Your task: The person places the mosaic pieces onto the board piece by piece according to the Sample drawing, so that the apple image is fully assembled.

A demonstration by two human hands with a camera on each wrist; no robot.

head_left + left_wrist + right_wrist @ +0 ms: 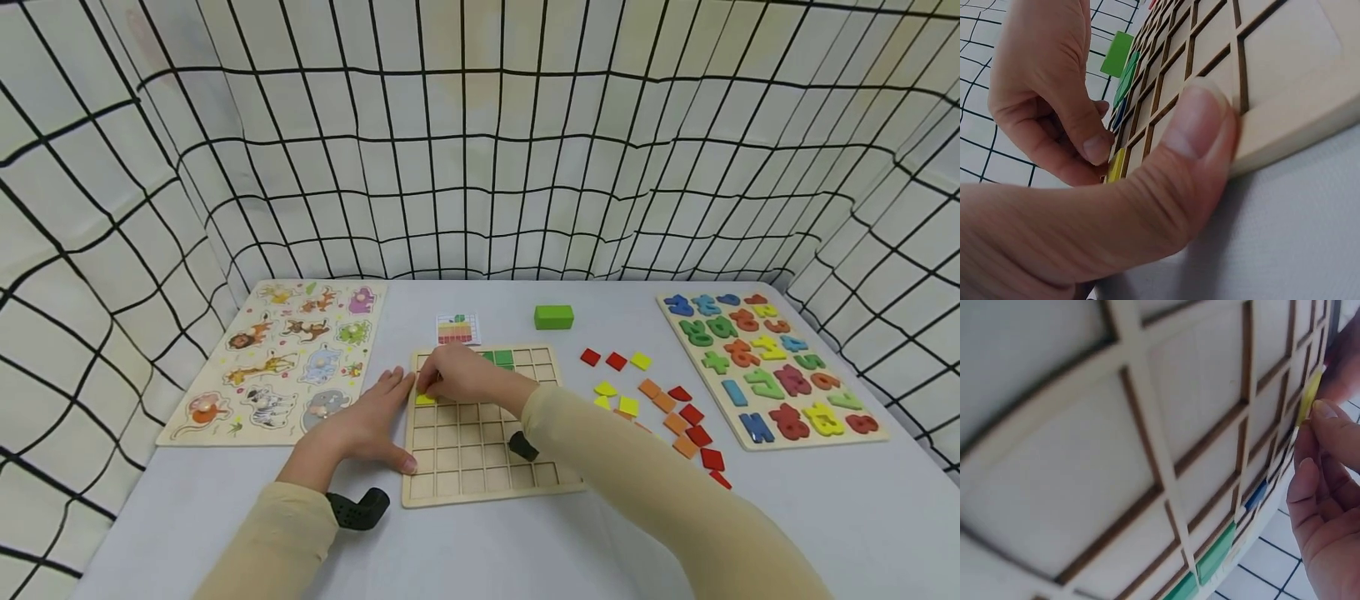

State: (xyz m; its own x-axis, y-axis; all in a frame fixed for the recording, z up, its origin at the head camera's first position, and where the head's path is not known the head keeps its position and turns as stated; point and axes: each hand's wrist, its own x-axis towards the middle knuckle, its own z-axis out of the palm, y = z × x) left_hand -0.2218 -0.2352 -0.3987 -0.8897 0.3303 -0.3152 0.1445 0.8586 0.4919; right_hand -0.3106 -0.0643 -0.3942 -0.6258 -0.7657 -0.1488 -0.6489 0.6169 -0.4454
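A wooden grid board [442, 492] lies in front of me. My left hand [369, 427] steadies its left edge with fingers spread, and in the left wrist view the thumb [1194, 125] presses on the rim. Over the board's far left part, my right hand [465, 373] brings thumb and forefinger together at a yellow square tile [425, 399]. The right wrist view shows the fingertips at the edge of the yellow tile [1309, 399]. Green tiles [501, 358] sit in cells near the far edge, and a blue tile [1255, 495] shows close to them.
Loose red, orange and yellow tiles [686, 447] are scattered right of the board. Behind it lie a pattern card [457, 328] and a green block [553, 317]. An animal puzzle [288, 342] lies left, a number puzzle [780, 367] right. Black netting surrounds the table.
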